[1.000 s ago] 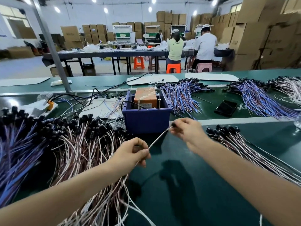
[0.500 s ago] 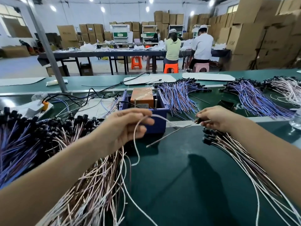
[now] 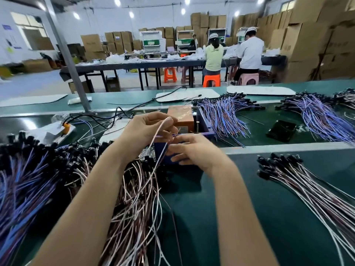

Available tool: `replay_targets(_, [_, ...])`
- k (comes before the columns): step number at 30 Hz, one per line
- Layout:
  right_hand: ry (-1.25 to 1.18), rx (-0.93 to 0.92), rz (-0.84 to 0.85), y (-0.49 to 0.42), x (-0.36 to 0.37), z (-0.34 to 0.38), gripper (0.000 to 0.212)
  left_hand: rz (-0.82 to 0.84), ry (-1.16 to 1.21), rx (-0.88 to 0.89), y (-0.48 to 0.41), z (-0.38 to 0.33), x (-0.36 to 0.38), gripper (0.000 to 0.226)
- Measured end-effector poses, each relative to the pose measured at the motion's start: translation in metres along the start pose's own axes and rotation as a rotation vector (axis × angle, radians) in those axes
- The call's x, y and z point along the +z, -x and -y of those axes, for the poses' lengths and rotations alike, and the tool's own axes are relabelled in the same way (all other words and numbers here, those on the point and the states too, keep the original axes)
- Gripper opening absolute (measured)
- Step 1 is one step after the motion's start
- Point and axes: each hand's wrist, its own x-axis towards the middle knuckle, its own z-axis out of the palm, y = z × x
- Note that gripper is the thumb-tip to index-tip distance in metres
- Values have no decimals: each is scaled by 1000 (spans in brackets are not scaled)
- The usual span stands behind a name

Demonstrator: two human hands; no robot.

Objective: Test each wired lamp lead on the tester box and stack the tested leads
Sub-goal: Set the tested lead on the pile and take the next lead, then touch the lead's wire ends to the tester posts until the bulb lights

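Note:
My left hand is raised in front of the tester box, an orange unit that sits in a blue bin. It grips a pale lamp lead, which loops over its fingers and trails down to the pile of leads at the left. My right hand is just below and to the right, its thumb and forefinger pinching the lead's bare wire ends near the bin's front rim. A stack of leads with black lamp heads lies on the green mat at the right.
Blue-wired leads are heaped at the far left, and more bundles lie behind the bin. A black phone rests to the right. A slanted metal post stands at the back left. People sit at a far table.
My right hand swung out to the right-hand stack, then came back to the middle. My left hand lifted a lead from the left pile up to the tester box.

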Motion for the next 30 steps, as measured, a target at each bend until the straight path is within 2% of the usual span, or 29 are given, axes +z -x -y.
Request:
replay_targets(3, [-222, -26, -96, -5, 18, -16, 14, 14, 45, 11, -3, 12, -5, 25])
replay_targets(5, [-272, -31, -125, -7, 23, -20, 15, 34, 112, 15, -5, 17, -7, 17])
replay_targets(10, [-418, -10, -42, -10, 15, -5, 19, 39, 406, 52, -13, 23, -26, 11])
replay_targets(14, [-106, -15, -79, -11, -12, 8, 21, 35, 714, 93, -14, 30, -40, 37])
replay_targets(18, [77, 5, -172, -6, -38, 1, 23, 145, 1089, 171, -11, 34, -47, 33])
replay_targets(21, [80, 35, -192, -5, -48, -6, 24, -13, 1062, 151, -13, 36, -45, 24])
replay_targets(24, [208, 86, -168, -6, -58, -11, 20, -190, 953, 104, -18, 41, -39, 18])
replay_targets(30, [304, 266, -157, -4, -70, -29, 14, -262, 988, 23, -23, 51, -34, 18])
